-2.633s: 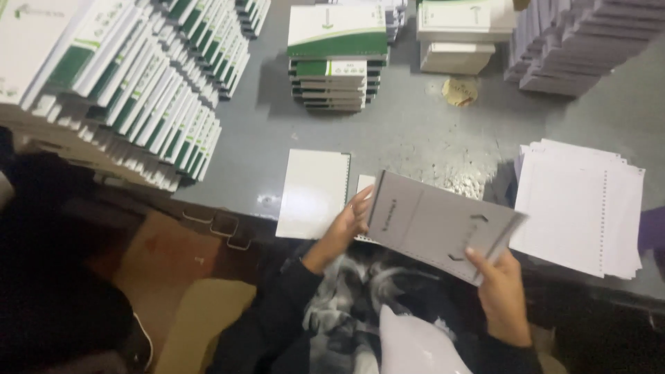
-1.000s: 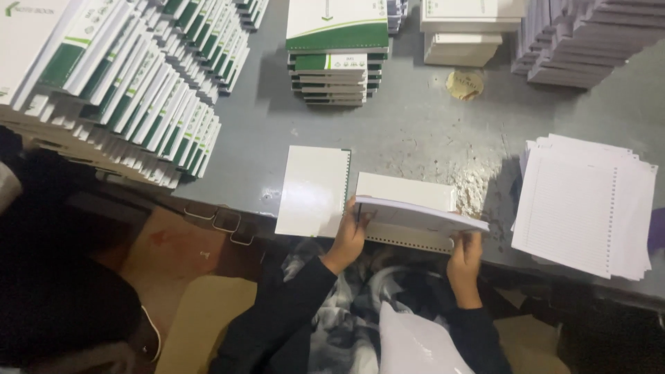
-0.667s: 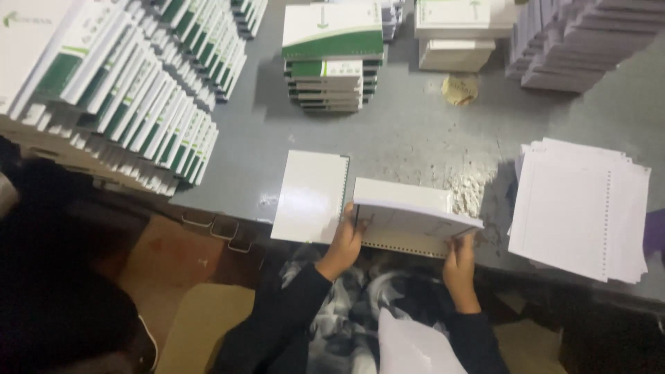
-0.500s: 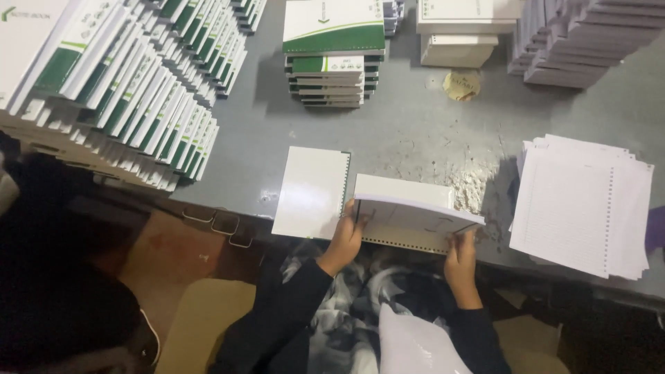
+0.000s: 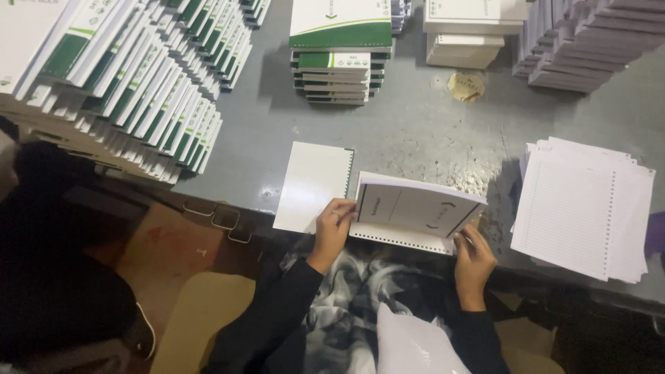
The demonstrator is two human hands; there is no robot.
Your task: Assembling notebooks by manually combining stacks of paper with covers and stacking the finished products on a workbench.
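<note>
The left hand [image 5: 334, 225] grips the 9 o'clock edge of a punched page block [image 5: 415, 215] at the near edge of the grey table [image 5: 415, 131]; the right hand [image 5: 474, 257] pinches its 4 o'clock corner. A white cover sheet [image 5: 312, 183] lies just beside at 9 o'clock, a lined paper stack [image 5: 582, 208] at 3 o'clock.
</note>
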